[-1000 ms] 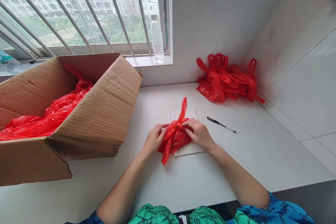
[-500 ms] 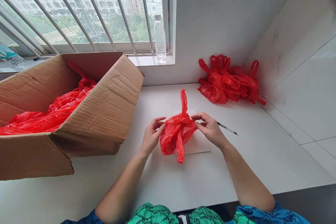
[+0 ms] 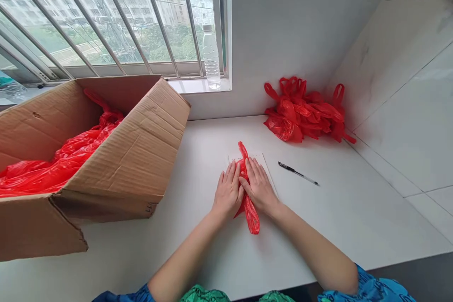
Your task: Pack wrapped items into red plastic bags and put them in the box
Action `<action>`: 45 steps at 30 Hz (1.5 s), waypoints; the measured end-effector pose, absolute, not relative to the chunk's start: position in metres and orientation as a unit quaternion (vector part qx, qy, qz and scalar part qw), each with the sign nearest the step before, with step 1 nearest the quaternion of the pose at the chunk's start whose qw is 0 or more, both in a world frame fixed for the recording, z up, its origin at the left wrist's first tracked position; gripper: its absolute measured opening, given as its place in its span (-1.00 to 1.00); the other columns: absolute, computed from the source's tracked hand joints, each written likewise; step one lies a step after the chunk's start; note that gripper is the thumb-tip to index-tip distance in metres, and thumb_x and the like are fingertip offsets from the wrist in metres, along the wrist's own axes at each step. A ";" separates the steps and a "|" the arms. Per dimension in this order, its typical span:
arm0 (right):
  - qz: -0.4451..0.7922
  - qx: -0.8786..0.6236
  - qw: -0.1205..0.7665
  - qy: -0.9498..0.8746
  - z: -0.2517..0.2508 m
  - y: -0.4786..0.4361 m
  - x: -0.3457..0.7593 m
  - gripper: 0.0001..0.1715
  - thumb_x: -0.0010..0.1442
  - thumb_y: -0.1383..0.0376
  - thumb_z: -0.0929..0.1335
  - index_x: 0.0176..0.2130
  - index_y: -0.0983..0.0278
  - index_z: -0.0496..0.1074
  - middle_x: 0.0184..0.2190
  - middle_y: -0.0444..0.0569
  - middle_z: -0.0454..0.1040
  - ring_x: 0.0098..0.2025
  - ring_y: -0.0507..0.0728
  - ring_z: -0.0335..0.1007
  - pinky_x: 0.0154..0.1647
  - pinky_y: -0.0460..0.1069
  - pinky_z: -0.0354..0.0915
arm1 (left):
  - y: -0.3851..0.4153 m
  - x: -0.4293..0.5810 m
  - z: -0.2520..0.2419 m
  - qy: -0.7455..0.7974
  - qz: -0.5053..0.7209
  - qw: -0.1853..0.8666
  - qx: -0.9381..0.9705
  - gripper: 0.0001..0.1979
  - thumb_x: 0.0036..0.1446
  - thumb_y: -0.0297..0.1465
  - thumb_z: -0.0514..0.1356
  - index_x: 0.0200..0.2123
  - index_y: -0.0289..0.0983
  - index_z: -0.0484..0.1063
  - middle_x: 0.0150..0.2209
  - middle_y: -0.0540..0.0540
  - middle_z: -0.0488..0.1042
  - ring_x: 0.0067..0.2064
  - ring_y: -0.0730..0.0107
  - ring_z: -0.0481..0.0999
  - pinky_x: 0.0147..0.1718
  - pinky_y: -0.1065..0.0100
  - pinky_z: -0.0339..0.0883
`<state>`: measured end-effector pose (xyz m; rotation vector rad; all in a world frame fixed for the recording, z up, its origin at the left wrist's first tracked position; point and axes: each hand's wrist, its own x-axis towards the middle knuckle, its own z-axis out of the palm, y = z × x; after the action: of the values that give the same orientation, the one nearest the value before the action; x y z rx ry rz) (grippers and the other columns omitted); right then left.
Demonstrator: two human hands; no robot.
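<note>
A knotted red plastic bag (image 3: 250, 212) lies on a white sheet of paper (image 3: 267, 170) in the middle of the white counter. My left hand (image 3: 228, 189) and my right hand (image 3: 258, 186) lie flat on top of it, side by side, fingers stretched out and pressing it down. One red handle sticks out beyond my fingertips and the other end pokes out toward me below my wrists. Most of the bag is hidden under my palms.
A large open cardboard box (image 3: 116, 151) holding loose red bags (image 3: 60, 160) stands at the left. A pile of tied red bags (image 3: 306, 113) lies in the back right corner. A black pen (image 3: 297, 173) lies right of the paper. A water bottle (image 3: 211, 56) stands on the window sill.
Earlier my hands pinched the bag at its knot and held it up off the paper. Now both hands have come together and lie flat on it, squashing it onto the paper.
</note>
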<state>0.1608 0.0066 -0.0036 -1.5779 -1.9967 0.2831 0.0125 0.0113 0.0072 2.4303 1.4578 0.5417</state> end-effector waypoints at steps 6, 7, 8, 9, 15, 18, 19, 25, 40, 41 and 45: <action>0.087 -0.603 0.241 -0.755 -0.016 0.007 0.158 -0.20 0.45 -0.02 0.00 0.43 0.43 -0.10 0.45 0.13 -0.15 0.48 0.21 -0.31 0.46 0.23 -0.16 | 0.013 0.010 -0.001 0.512 0.148 0.127 0.837 -0.42 0.39 -0.33 -0.17 0.42 -0.33 -0.09 0.44 -0.20 -0.09 0.46 0.22 -0.13 0.40 -0.01 -0.12; 0.085 -0.604 0.242 -0.755 -0.016 0.007 0.158 -0.19 0.45 -0.03 0.01 0.43 0.43 -0.09 0.45 0.12 -0.15 0.48 0.21 -0.30 0.46 0.23 -0.15 | 0.013 0.009 -0.001 0.513 0.145 0.131 0.836 -0.42 0.39 -0.33 -0.17 0.42 -0.34 -0.09 0.44 -0.20 -0.09 0.46 0.22 -0.12 0.40 0.00 -0.12; 0.083 -0.604 0.243 -0.754 -0.016 0.007 0.158 -0.19 0.45 -0.03 0.01 0.43 0.43 -0.09 0.45 0.12 -0.14 0.48 0.21 -0.29 0.45 0.23 -0.14 | 0.013 0.009 -0.002 0.514 0.145 0.135 0.834 -0.42 0.39 -0.33 -0.17 0.42 -0.34 -0.08 0.44 -0.20 -0.08 0.46 0.22 -0.13 0.40 0.01 -0.11; 0.082 -0.604 0.244 -0.754 -0.015 0.007 0.157 -0.20 0.45 -0.03 0.01 0.43 0.42 -0.09 0.45 0.12 -0.13 0.47 0.22 -0.28 0.45 0.23 -0.13 | 0.014 0.009 -0.002 0.515 0.148 0.139 0.833 -0.42 0.39 -0.32 -0.17 0.42 -0.34 -0.07 0.43 -0.20 -0.08 0.46 0.22 -0.13 0.40 0.01 -0.11; 0.080 -0.606 0.245 -0.752 -0.014 0.006 0.156 -0.21 0.45 -0.02 0.02 0.42 0.42 -0.05 0.43 0.14 -0.07 0.47 0.23 -0.22 0.44 0.24 -0.09 | 0.015 0.009 -0.004 0.513 0.156 0.164 0.828 -0.43 0.39 -0.32 -0.18 0.41 -0.34 -0.03 0.43 -0.21 -0.04 0.46 0.18 -0.12 0.39 -0.02 -0.09; 0.076 -0.606 0.247 -0.752 -0.014 0.006 0.156 -0.23 0.45 -0.01 0.03 0.42 0.40 -0.03 0.43 0.14 -0.05 0.46 0.24 -0.20 0.43 0.26 -0.06 | 0.015 0.009 -0.003 0.511 0.162 0.169 0.827 -0.43 0.38 -0.32 -0.18 0.41 -0.32 -0.02 0.43 -0.19 -0.04 0.46 0.17 -0.11 0.39 -0.02 -0.10; 0.075 -0.607 0.247 -0.752 -0.015 0.006 0.156 -0.23 0.45 -0.01 0.03 0.42 0.40 -0.02 0.43 0.14 -0.05 0.46 0.25 -0.20 0.43 0.26 -0.06 | 0.015 0.009 -0.003 0.510 0.162 0.171 0.827 -0.43 0.38 -0.32 -0.18 0.41 -0.31 -0.01 0.43 -0.19 -0.04 0.46 0.17 -0.11 0.39 -0.02 -0.10; 0.081 -0.609 0.237 -0.753 -0.014 0.006 0.156 -0.21 0.45 -0.02 0.02 0.41 0.44 -0.02 0.43 0.14 -0.07 0.46 0.24 -0.22 0.44 0.24 -0.09 | 0.014 0.010 0.001 0.518 0.146 0.175 0.825 -0.42 0.38 -0.32 -0.19 0.41 -0.36 -0.02 0.43 -0.20 -0.05 0.46 0.18 -0.13 0.40 0.00 -0.12; 0.073 -0.613 0.243 -0.749 -0.013 0.006 0.155 -0.23 0.45 -0.01 0.02 0.40 0.43 0.01 0.42 0.14 -0.03 0.46 0.24 -0.19 0.44 0.23 -0.06 | 0.014 0.009 -0.001 0.511 0.157 0.174 0.827 -0.43 0.39 -0.32 -0.19 0.41 -0.32 -0.03 0.43 -0.19 -0.04 0.46 0.19 -0.12 0.40 0.01 -0.13; 0.072 -0.612 0.244 -0.748 -0.013 0.006 0.155 -0.23 0.45 -0.01 0.02 0.41 0.42 0.01 0.42 0.14 -0.03 0.46 0.24 -0.18 0.44 0.23 -0.06 | 0.014 0.009 -0.002 0.512 0.157 0.175 0.826 -0.43 0.39 -0.32 -0.19 0.41 -0.32 -0.03 0.43 -0.19 -0.04 0.46 0.19 -0.12 0.40 0.01 -0.13; 0.071 -0.613 0.250 -0.746 -0.013 0.006 0.155 -0.24 0.45 0.00 0.03 0.41 0.38 0.01 0.42 0.12 -0.01 0.45 0.24 -0.17 0.43 0.25 -0.04 | 0.015 0.009 -0.003 0.505 0.169 0.172 0.829 -0.44 0.39 -0.31 -0.18 0.41 -0.29 -0.02 0.43 -0.18 -0.03 0.46 0.18 -0.11 0.39 -0.01 -0.11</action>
<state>0.1549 0.0056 -0.0130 -1.6680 -2.0321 0.1922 0.0087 0.0146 -0.0027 2.3512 1.4343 0.4792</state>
